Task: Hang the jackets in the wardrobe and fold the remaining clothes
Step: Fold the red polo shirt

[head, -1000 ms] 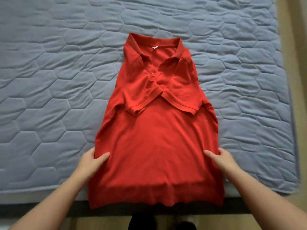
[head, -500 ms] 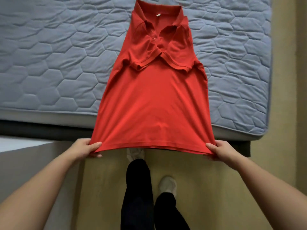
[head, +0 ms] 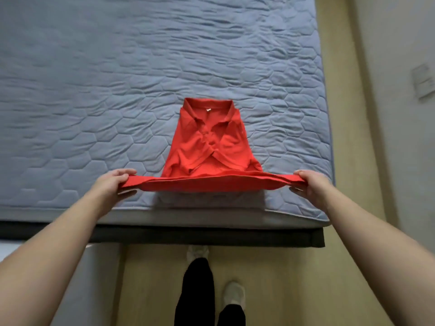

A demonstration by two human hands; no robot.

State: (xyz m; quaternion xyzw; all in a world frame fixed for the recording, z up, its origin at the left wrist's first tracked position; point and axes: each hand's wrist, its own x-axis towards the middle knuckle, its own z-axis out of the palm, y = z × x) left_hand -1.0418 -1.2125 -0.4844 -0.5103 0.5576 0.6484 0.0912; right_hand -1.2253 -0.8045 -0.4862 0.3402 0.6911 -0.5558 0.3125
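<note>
Above the grey quilted mattress [head: 94, 95], both hands, left [head: 112, 182] and right [head: 310, 184], pinch the red polo shirt's [head: 207, 147] raised hem corners.

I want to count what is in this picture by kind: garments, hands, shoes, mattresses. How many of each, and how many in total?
Garments: 1, the red polo shirt
Hands: 2, the left hand and the right hand, each gripping the hem
Shoes: 2, the white shoes
Mattresses: 1, the quilted mattress
Total: 6
</note>
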